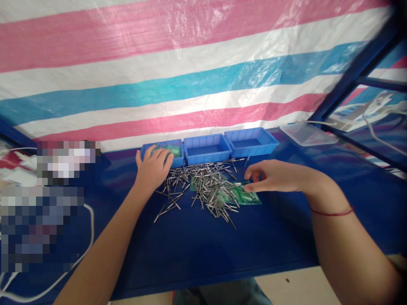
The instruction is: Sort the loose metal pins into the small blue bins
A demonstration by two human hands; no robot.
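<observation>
While a striped sheet [178,84] hangs behind, the blue tabletop [184,250] carries the work. Three blue bins stand along its back edge: left bin [179,162], middle bin [208,157], right bin [254,148]. Left hand [154,167] lies over the left bin, fingers spread; cannot tell whether they grip anything. Right hand [276,176] is at the right side of the pile, thumb and fingers curled with a narrow gap, nothing visible between; contact with the packet below cannot be told. Green packet [249,198]: right of the tabletop's centre, partly beneath metal pieces; similar green material shows in the left bin. Judged light, limp and slippery; pinch at the free right corner. Metal pins [206,186]: thin, heaped before the bins, some straying toward the front edge. Judged stiff, smooth, light singly, liable to roll; take mid-shaft, between fingertips.
</observation>
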